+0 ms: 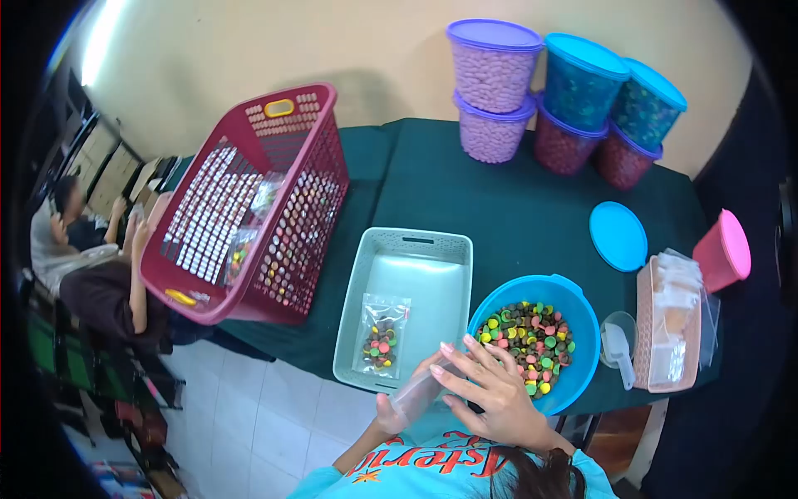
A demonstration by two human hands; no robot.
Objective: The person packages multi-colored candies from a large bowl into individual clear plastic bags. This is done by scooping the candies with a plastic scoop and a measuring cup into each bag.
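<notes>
My left hand (387,418) is closed around a clear plastic bag (418,396), held just in front of my shirt. My right hand (500,401) has its fingers stretched out, with the fingertips right at the bag's upper end. Beside that hand stands a blue bowl (587,358) of small round pieces (532,337) in brown, pink, green and yellow. To the left, a pale green tray (420,287) bears a filled clear packet (381,339) of the same kind of pieces. The bowl's near rim is partly hidden by my right hand.
A maroon laundry basket (320,158) with packets inside stands at the left. Lidded tubs (496,71) are stacked at the back. On the right are a blue lid (618,236), a white scoop (618,349), a pink basket of bags (646,312) and a pink container (721,252). People (96,274) sit far left.
</notes>
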